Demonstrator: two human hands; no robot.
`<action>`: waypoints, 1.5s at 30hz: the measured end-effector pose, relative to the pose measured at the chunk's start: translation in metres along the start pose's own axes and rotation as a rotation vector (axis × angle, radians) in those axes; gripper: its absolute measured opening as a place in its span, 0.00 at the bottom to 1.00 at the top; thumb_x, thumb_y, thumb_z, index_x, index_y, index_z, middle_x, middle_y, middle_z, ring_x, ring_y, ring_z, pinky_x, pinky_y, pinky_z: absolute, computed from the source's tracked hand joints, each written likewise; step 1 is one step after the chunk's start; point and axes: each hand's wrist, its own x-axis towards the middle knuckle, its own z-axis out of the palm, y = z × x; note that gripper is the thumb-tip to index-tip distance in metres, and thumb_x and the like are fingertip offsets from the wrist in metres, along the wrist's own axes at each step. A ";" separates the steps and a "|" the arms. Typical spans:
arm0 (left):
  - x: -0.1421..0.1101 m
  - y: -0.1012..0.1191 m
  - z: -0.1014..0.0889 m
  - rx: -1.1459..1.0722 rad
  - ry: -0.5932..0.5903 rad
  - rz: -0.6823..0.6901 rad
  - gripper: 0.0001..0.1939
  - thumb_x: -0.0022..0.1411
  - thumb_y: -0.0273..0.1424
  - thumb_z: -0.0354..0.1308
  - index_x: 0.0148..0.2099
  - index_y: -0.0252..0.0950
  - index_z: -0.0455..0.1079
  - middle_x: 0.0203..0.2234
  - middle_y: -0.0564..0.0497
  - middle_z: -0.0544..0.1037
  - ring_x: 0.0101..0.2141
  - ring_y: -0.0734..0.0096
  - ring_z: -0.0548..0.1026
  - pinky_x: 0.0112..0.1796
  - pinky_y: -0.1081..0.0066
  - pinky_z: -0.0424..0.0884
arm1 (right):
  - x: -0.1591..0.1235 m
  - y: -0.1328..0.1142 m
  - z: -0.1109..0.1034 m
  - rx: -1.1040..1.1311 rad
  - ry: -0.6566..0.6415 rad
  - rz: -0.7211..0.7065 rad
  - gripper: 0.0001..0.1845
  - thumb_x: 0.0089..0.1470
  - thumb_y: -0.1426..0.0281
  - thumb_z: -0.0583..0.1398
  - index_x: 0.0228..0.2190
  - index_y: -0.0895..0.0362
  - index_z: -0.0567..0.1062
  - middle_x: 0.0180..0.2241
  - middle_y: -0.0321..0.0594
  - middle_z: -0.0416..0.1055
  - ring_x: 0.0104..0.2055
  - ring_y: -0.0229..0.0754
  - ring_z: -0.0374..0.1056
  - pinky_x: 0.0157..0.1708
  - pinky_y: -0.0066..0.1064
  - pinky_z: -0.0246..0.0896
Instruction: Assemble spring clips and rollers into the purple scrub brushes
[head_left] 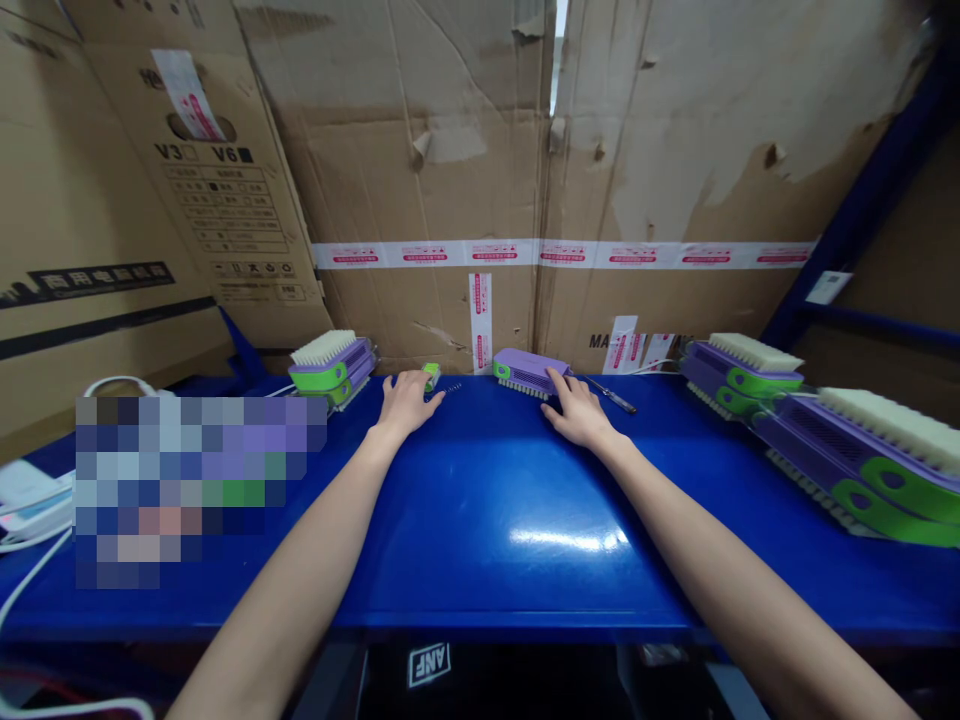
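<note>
My left hand (pixel 407 404) rests palm down toward the back of the blue table, fingers apart, thumb pointing right. Just beyond its fingertips is a small green piece (pixel 431 377), partly hidden. A short row of tiny dark metal bits, perhaps screws (pixel 454 387), lies beside that piece. To the right, a purple scrubbing brush (pixel 525 366) with a green end sits bristles down. Over the brush's right end is my right hand (pixel 580 411), its fingers spread; whether they touch it I cannot tell. A thin screwdriver (pixel 619 402) lies right of this hand.
Purple-and-green brushes are stacked at the left (pixel 334 365) and the right (pixel 742 372), with more brushes (pixel 870 460) nearer me. White cables (pixel 37 560) run along the left side. Cardboard (pixel 435 180) walls the back. A pixelated patch hides part of the left.
</note>
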 end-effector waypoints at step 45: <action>-0.026 0.094 -0.002 -0.256 -0.067 0.707 0.13 0.63 0.24 0.48 0.41 0.36 0.74 0.36 0.47 0.78 0.42 0.64 0.74 0.45 0.63 0.66 | -0.007 -0.017 -0.009 -0.051 0.217 -0.404 0.23 0.55 0.75 0.49 0.51 0.59 0.69 0.51 0.49 0.67 0.53 0.49 0.57 0.50 0.40 0.53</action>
